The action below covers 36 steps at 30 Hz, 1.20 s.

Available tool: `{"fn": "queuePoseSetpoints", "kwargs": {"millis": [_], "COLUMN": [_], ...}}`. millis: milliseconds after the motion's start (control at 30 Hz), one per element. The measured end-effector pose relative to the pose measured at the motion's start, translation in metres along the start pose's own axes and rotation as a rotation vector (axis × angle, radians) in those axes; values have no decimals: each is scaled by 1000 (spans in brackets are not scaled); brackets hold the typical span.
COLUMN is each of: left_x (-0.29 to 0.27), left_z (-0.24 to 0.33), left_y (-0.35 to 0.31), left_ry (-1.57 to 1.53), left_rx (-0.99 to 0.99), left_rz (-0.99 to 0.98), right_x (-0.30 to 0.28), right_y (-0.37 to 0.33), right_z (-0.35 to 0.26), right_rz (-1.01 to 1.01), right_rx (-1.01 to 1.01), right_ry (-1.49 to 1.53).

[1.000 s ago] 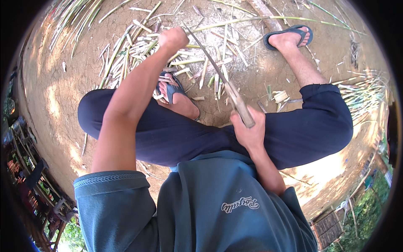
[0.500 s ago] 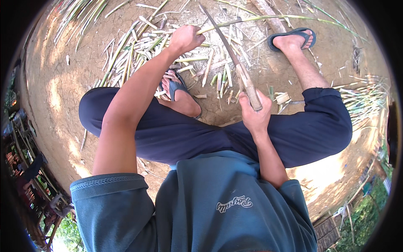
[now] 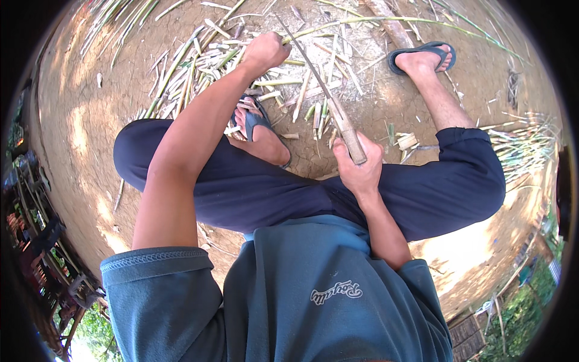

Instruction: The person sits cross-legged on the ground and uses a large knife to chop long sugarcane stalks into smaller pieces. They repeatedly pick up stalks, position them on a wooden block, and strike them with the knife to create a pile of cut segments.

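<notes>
My left hand (image 3: 265, 53) is closed round one end of a long, thin green stalk (image 3: 410, 20), which runs off to the right in a shallow curve. In my right hand (image 3: 364, 174) is the wooden handle of a long knife (image 3: 345, 128), its narrow dark blade slanting up and to the left. The blade crosses the stalk just beside my left fist; whether it touches cannot be told. Below the hands lies a heap of cut stalk pieces (image 3: 202, 75), pale and green.
A wooden log (image 3: 386, 23) lies on the dirt ground beyond the stalk. My sandalled feet (image 3: 256, 127) stand either side of the cuttings. Bundles of long stalks lie at the far left (image 3: 114, 24) and on the right (image 3: 525, 142).
The knife has swung left, so its blade now crosses the stalk closer to my left fist. My right hand has shifted slightly left and nearer to me. My left hand has barely moved.
</notes>
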<state>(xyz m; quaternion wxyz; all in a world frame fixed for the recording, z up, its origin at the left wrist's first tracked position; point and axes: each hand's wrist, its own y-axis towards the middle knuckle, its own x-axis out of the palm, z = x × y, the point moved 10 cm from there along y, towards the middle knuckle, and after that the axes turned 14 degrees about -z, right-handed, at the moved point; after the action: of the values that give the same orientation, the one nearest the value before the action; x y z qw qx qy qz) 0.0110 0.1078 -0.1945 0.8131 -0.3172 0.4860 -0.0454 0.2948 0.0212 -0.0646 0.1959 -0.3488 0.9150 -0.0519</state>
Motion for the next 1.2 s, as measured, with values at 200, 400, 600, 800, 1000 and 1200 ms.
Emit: {"fn": "queuePoseSetpoints", "kwargs": {"millis": [200, 400, 600, 800, 1000, 1200], "left_x": [-19, -15, -16, -13, -6, -13], "left_z": [4, 0, 2, 11, 11, 12], "left_y": [-18, -16, -17, -20, -19, -20], "left_ry": [-37, 1, 11, 25, 25, 45], "left_rx": [-49, -51, -15, 33, 12, -30], "left_rz": [78, 139, 173, 207, 188, 136], "right_x": [-1, -3, -3, -3, -7, 0], "right_y": [-7, -20, -13, -8, -15, 17], "right_z": [-5, -4, -10, 1, 0, 2], "right_rz": [0, -5, -11, -16, 14, -5], "right_rx": [-57, -28, -18, 21, -13, -33], "right_ry": [-8, 13, -26, -6, -46, 58]}}
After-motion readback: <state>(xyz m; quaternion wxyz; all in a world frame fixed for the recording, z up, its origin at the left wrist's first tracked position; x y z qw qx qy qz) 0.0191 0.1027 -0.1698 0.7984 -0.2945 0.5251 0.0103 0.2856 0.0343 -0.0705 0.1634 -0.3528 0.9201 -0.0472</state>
